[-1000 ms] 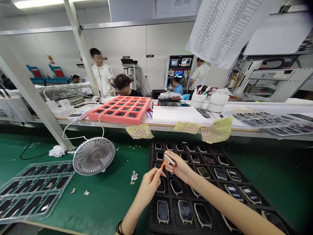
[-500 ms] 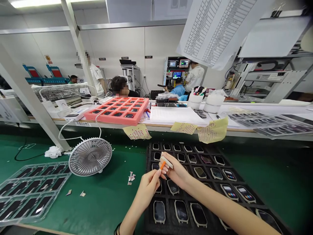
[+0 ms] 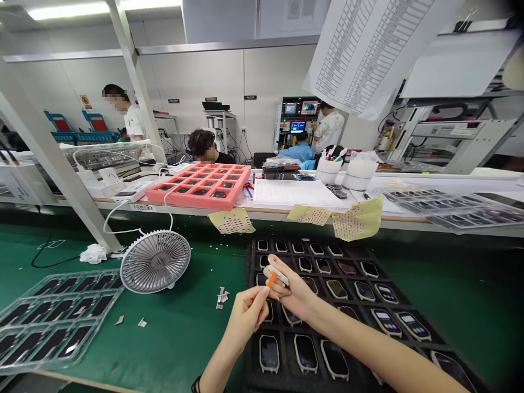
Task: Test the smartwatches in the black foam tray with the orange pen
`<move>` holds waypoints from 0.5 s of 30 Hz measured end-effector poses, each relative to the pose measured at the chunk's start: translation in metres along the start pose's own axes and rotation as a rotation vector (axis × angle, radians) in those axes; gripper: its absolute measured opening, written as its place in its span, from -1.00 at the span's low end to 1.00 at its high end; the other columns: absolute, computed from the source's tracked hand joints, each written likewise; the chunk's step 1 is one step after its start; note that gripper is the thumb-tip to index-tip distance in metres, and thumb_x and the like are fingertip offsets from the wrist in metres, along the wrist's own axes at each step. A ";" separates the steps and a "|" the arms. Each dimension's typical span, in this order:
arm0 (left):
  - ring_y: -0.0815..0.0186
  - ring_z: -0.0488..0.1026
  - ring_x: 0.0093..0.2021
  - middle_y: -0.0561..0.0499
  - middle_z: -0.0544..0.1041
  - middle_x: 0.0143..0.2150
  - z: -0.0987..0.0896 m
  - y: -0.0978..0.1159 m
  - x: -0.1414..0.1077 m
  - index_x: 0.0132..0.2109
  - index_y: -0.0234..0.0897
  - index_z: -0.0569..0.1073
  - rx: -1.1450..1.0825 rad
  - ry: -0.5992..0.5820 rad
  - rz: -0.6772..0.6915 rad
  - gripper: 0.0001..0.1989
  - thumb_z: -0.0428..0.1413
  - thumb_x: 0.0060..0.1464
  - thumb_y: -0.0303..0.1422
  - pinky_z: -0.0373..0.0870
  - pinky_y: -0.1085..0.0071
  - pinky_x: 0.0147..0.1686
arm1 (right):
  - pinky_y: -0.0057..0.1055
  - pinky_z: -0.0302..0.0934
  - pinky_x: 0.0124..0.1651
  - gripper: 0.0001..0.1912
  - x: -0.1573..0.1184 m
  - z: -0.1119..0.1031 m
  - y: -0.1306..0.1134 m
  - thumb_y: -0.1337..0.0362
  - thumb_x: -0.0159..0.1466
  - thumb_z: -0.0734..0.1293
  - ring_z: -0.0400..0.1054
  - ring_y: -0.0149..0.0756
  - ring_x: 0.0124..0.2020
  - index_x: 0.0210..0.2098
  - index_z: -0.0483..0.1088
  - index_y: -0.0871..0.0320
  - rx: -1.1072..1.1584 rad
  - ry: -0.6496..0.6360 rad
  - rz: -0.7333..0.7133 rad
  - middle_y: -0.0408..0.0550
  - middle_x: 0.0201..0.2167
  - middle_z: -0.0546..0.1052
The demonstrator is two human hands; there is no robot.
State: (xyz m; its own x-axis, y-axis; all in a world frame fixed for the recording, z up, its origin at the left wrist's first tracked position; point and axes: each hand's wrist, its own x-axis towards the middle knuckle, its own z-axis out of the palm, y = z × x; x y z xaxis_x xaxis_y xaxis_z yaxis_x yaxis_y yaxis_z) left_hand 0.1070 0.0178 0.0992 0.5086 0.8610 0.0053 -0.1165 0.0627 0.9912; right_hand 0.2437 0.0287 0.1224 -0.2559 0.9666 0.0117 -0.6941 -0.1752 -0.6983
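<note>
Above the black foam tray (image 3: 262,380), my right hand (image 3: 298,295) grips a pale-framed watch (image 3: 280,274), seen nearly edge-on and partly covered by the fingers. My left hand (image 3: 249,315) pinches the lower end of a small orange strip (image 3: 272,279) between thumb and forefinger. The strip's upper end lies against the watch; whether it is attached there cannot be made out. Rows of smartwatches fill the tray's compartments under my hands, such as one watch (image 3: 305,352) with a dark screen and another watch (image 3: 388,322) with its display lit.
A grey fan (image 3: 156,262) stands left on the green mat (image 3: 172,344), near small paper scraps (image 3: 222,298). A clear plastic tray (image 3: 82,322) of dark parts lies far left. On the shelf are a pink foam tray (image 3: 194,204) and papers (image 3: 292,192). Other people work behind.
The view has shifted slightly. Both hands keep their holds on the watch and the orange strip, with little movement. In the background a person in white at left has moved left.
</note>
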 end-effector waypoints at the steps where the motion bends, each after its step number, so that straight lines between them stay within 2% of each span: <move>1: 0.57 -0.11 -0.77 0.26 0.09 -0.76 -0.001 -0.001 -0.001 -0.34 -0.35 0.46 0.001 0.005 0.007 -0.48 0.05 0.03 0.10 -0.15 0.59 -0.77 | -0.61 -0.22 -0.69 -0.64 0.000 0.000 0.000 0.17 0.11 0.46 -0.31 -0.66 -0.79 -0.44 0.15 0.08 -0.006 0.001 -0.005 -0.43 -0.72 0.24; 6: 0.57 -0.12 -0.76 0.27 0.06 -0.77 -0.002 0.000 0.000 -0.47 -0.31 0.36 -0.018 0.111 0.063 -0.48 0.05 0.01 0.12 -0.14 0.59 -0.76 | -0.59 -0.28 -0.71 -0.68 -0.002 -0.003 0.010 0.13 0.14 0.41 -0.22 -0.62 -0.81 -0.46 0.16 0.08 -0.083 0.022 -0.041 -0.42 -0.78 0.18; 9: 0.58 -0.07 -0.74 0.23 0.15 -0.71 0.001 0.000 0.007 -0.49 -0.30 0.32 -0.017 0.130 0.108 -0.49 0.13 -0.06 0.11 -0.08 0.59 -0.74 | -0.57 -0.17 -0.69 -0.75 -0.001 -0.005 0.022 0.08 0.17 0.33 -0.06 -0.56 -0.78 -0.35 0.20 0.06 -0.326 0.114 -0.080 -0.36 -0.72 0.25; 11: 0.58 -0.07 -0.73 0.23 0.16 -0.68 0.000 -0.002 0.011 -0.50 -0.29 0.29 -0.015 0.155 0.093 -0.50 0.14 -0.08 0.10 -0.08 0.59 -0.74 | -0.55 -0.10 -0.66 -0.71 0.004 -0.011 0.026 0.02 0.16 0.31 0.03 -0.51 -0.74 -0.30 0.20 0.06 -0.488 0.169 -0.105 -0.33 -0.67 0.28; 13: 0.57 -0.10 -0.73 0.26 0.08 -0.70 -0.010 -0.006 0.012 -0.50 -0.25 0.23 -0.011 0.219 0.036 -0.50 0.10 -0.06 0.11 -0.13 0.59 -0.75 | -0.51 -0.05 -0.63 -0.66 0.011 -0.024 0.022 -0.04 0.14 0.30 0.06 -0.48 -0.72 -0.30 0.18 0.05 -0.587 0.210 -0.146 -0.34 -0.67 0.25; 15: 0.54 -0.13 -0.73 0.28 -0.01 -0.70 -0.028 -0.012 0.011 -0.50 -0.22 0.18 0.057 0.291 -0.009 -0.52 0.03 -0.01 0.10 -0.16 0.58 -0.74 | -0.49 -0.02 -0.59 -0.64 0.021 -0.044 0.010 -0.08 0.13 0.27 0.07 -0.46 -0.70 -0.31 0.17 0.05 -0.683 0.277 -0.210 -0.35 -0.65 0.21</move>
State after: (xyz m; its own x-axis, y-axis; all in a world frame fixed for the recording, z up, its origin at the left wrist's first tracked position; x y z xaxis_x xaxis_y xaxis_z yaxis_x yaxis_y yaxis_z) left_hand 0.0902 0.0401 0.0842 0.2422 0.9696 -0.0337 -0.0609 0.0498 0.9969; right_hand 0.2609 0.0553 0.0842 0.0757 0.9943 0.0757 -0.1169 0.0842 -0.9896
